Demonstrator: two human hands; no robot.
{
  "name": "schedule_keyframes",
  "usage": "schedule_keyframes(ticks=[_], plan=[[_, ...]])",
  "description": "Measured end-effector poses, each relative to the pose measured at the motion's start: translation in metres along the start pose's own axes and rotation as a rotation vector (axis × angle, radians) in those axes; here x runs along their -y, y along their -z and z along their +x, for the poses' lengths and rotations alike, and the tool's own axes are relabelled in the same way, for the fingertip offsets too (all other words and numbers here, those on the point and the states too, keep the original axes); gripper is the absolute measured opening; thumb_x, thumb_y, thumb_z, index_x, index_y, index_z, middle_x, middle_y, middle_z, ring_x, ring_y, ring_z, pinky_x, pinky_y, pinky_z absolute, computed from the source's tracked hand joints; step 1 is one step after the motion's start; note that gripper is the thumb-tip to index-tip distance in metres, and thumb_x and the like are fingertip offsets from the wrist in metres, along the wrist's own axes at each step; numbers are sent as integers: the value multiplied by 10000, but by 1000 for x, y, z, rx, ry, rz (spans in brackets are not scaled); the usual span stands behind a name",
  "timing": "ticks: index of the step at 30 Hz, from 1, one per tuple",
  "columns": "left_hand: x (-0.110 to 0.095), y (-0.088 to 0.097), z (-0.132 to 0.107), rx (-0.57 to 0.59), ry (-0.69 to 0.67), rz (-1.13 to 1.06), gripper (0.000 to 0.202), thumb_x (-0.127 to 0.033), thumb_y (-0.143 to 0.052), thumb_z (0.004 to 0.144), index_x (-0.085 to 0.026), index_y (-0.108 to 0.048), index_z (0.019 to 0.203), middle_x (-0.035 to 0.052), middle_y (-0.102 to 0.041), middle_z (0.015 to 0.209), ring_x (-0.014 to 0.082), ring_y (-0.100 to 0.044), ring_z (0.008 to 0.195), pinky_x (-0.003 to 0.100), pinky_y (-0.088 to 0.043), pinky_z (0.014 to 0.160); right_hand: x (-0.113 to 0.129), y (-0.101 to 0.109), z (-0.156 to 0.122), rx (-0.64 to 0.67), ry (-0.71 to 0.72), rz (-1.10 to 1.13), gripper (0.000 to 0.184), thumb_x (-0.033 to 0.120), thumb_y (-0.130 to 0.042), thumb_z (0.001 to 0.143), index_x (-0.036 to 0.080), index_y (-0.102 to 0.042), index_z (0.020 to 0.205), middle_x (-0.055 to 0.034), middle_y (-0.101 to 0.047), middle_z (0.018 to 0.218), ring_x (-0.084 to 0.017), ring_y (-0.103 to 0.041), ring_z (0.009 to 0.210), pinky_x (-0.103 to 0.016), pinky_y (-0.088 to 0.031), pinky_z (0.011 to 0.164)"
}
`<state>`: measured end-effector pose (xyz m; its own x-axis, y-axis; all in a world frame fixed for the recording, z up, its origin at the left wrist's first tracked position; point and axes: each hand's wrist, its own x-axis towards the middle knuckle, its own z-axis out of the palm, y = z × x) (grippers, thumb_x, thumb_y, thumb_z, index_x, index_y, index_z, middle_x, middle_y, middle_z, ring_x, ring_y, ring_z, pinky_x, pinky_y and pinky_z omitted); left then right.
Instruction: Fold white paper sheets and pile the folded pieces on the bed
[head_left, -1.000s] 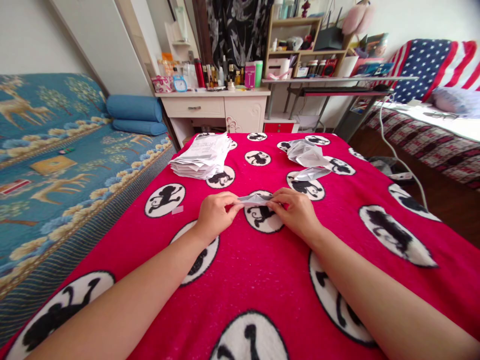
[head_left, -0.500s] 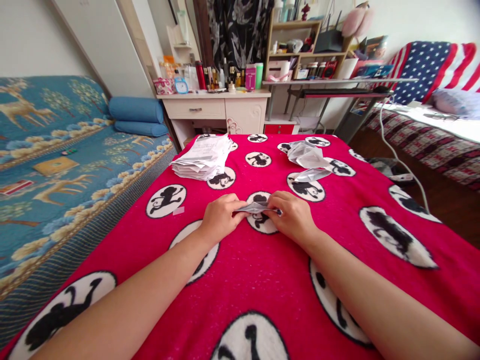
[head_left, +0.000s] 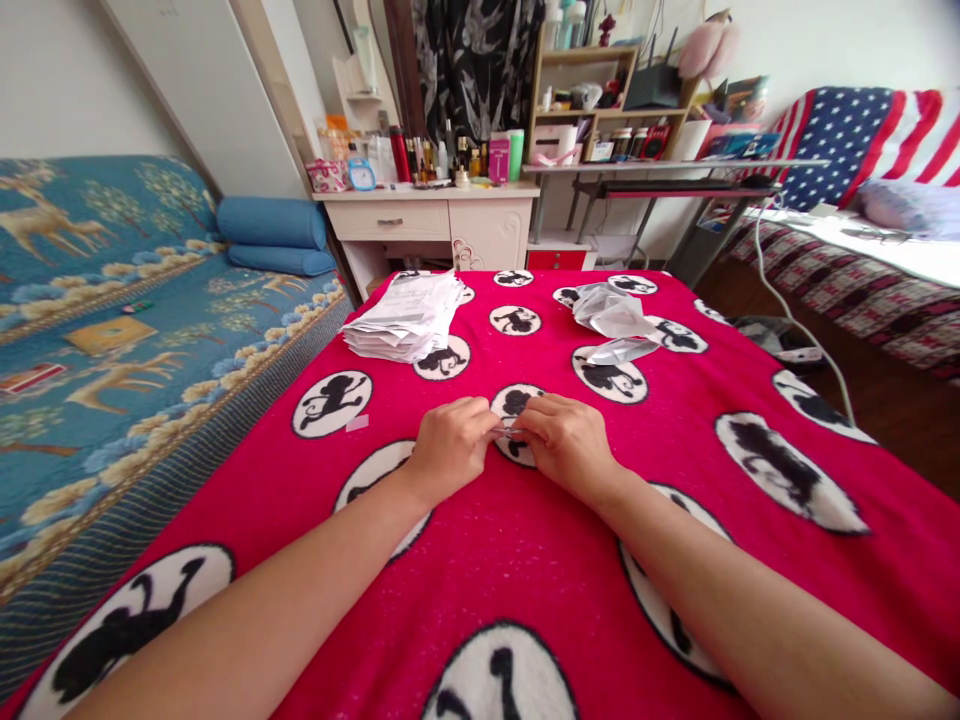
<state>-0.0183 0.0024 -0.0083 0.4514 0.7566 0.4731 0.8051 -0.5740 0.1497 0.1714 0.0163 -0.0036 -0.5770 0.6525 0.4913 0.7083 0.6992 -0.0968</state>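
My left hand (head_left: 450, 445) and my right hand (head_left: 564, 441) rest close together on a red blanket (head_left: 525, 560) printed with black-and-white monkey circles. Both are closed, pinching a small folded piece of grey-white paper (head_left: 507, 430) between them; only a thin sliver of it shows between the fingertips. A stack of white paper sheets (head_left: 405, 318) lies at the far left of the blanket. Several folded paper pieces (head_left: 616, 318) lie at the far right.
A small scrap of paper (head_left: 357, 423) lies left of my hands. A blue sofa with deer print (head_left: 97, 330) runs along the left. A white dresser (head_left: 431, 222) with bottles, a desk (head_left: 660, 175) and a flag-covered couch (head_left: 862, 140) stand beyond.
My hands have drawn closer together and slightly toward me, folding the paper smaller so that it is nearly hidden between the fingers.
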Motion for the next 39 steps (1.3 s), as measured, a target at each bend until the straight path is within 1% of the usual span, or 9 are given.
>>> schedule_keyframes(ticks=[4, 7, 11, 15, 18, 22, 28, 33, 39], plan=[[6, -4, 3, -13, 22, -109, 208, -338, -515, 913, -211, -637, 1023, 39, -649, 940, 177, -602, 912, 282, -461, 778, -15, 2, -2, -23, -47, 27, 175, 221, -536, 885, 213, -697, 818, -39, -672, 808, -172, -586, 776, -270, -377, 641], [10, -5, 4, -19, 24, -189, 335, -392, -546, 892, -205, -579, 1169, 62, -649, 1063, 197, -590, 1018, 311, -471, 875, -50, 16, -6, -194, -147, 81, 204, 234, -516, 902, 230, -719, 917, -52, -695, 905, -185, -610, 852, -289, -441, 731], [11, -7, 6, 14, -12, -231, 283, -391, -514, 910, -194, -624, 1081, 59, -675, 999, 190, -603, 969, 321, -476, 881, -114, 39, -18, -413, -194, -8, 220, 239, -530, 892, 275, -736, 962, -40, -710, 1000, -220, -596, 976, -367, -457, 886], [10, -10, 9, -5, 2, -242, 254, -376, -514, 913, -193, -648, 1026, 61, -685, 952, 185, -605, 932, 320, -477, 865, -167, 38, -31, -367, -220, -76, 249, 250, -509, 900, 298, -750, 945, -37, -701, 1092, -240, -571, 1065, -414, -443, 947], [10, -11, 10, -10, 3, -251, 245, -378, -521, 909, -194, -657, 997, 60, -685, 931, 182, -602, 916, 314, -476, 849, -188, 27, -34, -387, -224, -94, 242, 268, -518, 898, 273, -753, 954, -45, -702, 1097, -238, -572, 1054, -411, -445, 953], [11, -12, 10, -7, 7, -251, 244, -379, -523, 908, -195, -665, 982, 56, -682, 923, 182, -593, 909, 314, -469, 840, -198, 18, -29, -348, -234, -133, 266, 238, -501, 891, 235, -754, 971, -59, -703, 1102, -237, -573, 1033, -395, -459, 931], [10, -13, 10, 18, 2, -223, 208, -301, -516, 917, -191, -692, 894, 50, -664, 884, 171, -575, 870, 305, -463, 794, -195, 15, -24, -226, -292, -262, 412, 167, -540, 788, 214, -667, 1177, -85, -671, 1171, -290, -544, 1102, -468, -417, 937], [10, -13, 11, 21, -3, -215, 194, -269, -520, 912, -191, -696, 883, 53, -657, 892, 174, -572, 872, 310, -463, 787, -193, 13, -20, -108, -275, -360, 464, 160, -526, 794, 182, -611, 1251, -107, -678, 1111, -284, -555, 1046, -409, -421, 855], [11, -13, 11, 35, 5, -218, 192, -265, -521, 911, -196, -699, 895, 50, -659, 904, 175, -571, 881, 310, -465, 794, -202, 14, -13, -268, -313, -360, 295, 254, -492, 898, 183, -722, 1069, -124, -689, 1036, -235, -530, 922, -346, -348, 708]])
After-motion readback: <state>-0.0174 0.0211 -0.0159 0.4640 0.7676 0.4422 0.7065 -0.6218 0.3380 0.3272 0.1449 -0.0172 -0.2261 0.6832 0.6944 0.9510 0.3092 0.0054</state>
